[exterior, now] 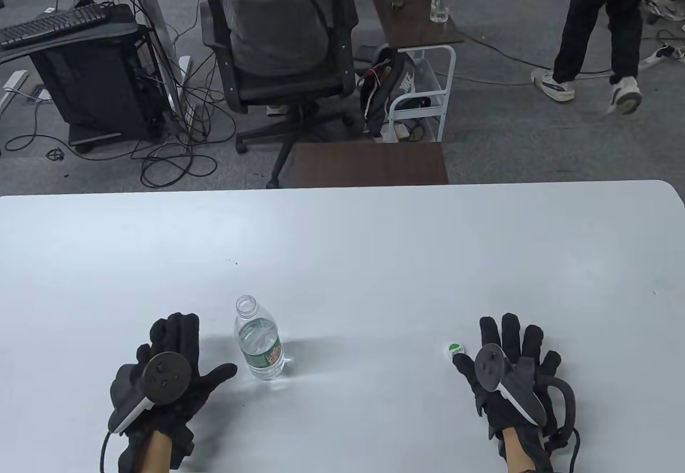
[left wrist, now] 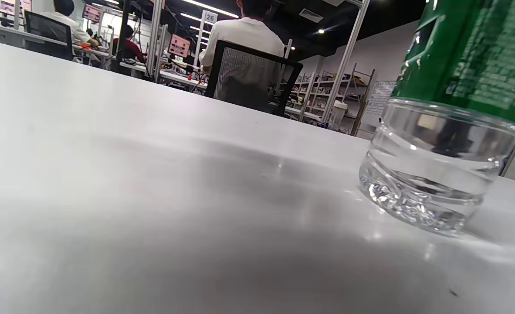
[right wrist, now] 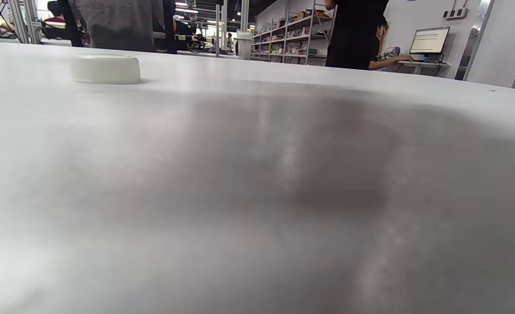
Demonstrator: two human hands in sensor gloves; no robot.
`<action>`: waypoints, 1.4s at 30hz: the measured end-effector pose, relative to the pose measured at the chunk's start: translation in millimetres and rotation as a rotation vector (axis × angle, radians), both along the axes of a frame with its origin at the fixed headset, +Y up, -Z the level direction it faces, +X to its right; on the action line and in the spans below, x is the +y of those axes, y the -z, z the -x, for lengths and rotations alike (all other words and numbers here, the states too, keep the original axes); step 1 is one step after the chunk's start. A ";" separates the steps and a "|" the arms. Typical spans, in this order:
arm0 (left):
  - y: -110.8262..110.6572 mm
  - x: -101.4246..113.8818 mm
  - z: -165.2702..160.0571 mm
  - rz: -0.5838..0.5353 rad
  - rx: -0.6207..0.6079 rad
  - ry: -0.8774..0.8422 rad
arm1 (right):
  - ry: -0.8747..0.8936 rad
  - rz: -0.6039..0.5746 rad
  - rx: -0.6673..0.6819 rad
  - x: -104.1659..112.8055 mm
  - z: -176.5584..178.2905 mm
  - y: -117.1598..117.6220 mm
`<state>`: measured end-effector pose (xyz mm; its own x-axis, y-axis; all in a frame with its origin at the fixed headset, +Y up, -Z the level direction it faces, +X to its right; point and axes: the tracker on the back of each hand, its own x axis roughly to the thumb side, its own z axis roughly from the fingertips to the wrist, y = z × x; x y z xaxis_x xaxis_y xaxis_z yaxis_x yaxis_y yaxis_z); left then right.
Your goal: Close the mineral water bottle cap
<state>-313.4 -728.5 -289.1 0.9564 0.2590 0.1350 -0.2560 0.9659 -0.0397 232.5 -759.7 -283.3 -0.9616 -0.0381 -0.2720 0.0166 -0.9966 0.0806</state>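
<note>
Both of my gloved hands lie nearest the lens at the bottom of the table view, palms down on the white table [exterior: 342, 237]. My left hand [exterior: 160, 371] rests flat with its fingers spread and the thumb stretched toward 3 o'clock, gripping nothing. Just beside that thumb, at about 2 o'clock from the hand, the mineral water bottle [exterior: 258, 344] stands upright with its mouth uncovered, the thumb tip near it but apart. From the left wrist view I see only the bottle's clear ribbed base and the green label [left wrist: 471, 52] above it, at 3 o'clock in that picture, planted on the tabletop.

My right hand [exterior: 508, 371] also lies flat with fingers spread and holds nothing. The cap [exterior: 455, 349], white with a green top, sits on the table at about 10 o'clock from this hand, right at the thumb side; I cannot tell whether the glove touches it. In the right wrist view the cap [right wrist: 105, 69] shows as a low white disc at 10 o'clock, resting alone on the surface.

Bottle and cap are well apart, the bottle at 9 o'clock from the cap. Beyond the far table edge, at 12 o'clock, an office chair [exterior: 278, 39] stands with a seated person.
</note>
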 end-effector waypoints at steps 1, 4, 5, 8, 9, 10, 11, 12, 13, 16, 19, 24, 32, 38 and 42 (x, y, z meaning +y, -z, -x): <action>0.3 0.1 -0.9 0.001 -0.004 -0.004 | -0.003 -0.001 -0.002 -0.3 -0.5 0.0; -0.1 0.4 -3.1 0.000 -0.009 0.003 | -0.003 0.016 -0.007 -3.2 -0.8 1.1; -0.5 0.6 -3.7 -0.004 -0.010 0.004 | -0.004 0.019 -0.006 -3.9 -0.8 1.2; 0.0 0.8 -4.7 -0.006 -0.015 -0.009 | -0.004 0.021 -0.010 -2.1 -1.3 0.8; 0.2 0.7 -4.7 -0.007 -0.015 -0.011 | 0.002 0.014 -0.012 -1.9 -1.7 0.8; 0.5 0.0 -4.6 -0.007 -0.017 -0.019 | 0.008 0.009 -0.011 -2.1 -1.7 0.7; 0.2 0.2 -5.1 -0.003 -0.015 -0.020 | 0.010 0.010 -0.009 -3.1 -1.9 1.1; 0.2 -0.1 -5.3 0.002 -0.013 -0.016 | 0.010 0.014 -0.007 -3.8 -1.6 1.3; 0.1 -0.6 -5.2 0.005 -0.012 -0.008 | 0.004 0.027 -0.005 -4.5 -1.0 1.4; -0.8 0.2 -5.3 0.007 -0.005 -0.013 | 0.000 0.034 0.005 -4.2 0.4 1.3; -1.2 1.2 -6.4 -0.003 -0.010 -0.020 | 0.004 0.029 0.016 -2.1 2.2 1.2; -0.3 -0.7 -8.9 0.009 -0.009 -0.001 | -0.008 0.046 0.019 -4.9 3.5 2.3; -0.6 -1.5 -9.9 0.019 -0.008 -0.005 | -0.007 0.058 0.014 -6.0 3.3 2.7; -0.2 -1.4 -9.8 0.002 -0.017 -0.078 | -0.011 0.050 0.016 -6.1 2.9 2.1; -0.7 0.1 -13.7 -0.045 -0.022 -0.208 | 0.002 0.053 0.014 -6.4 2.8 2.0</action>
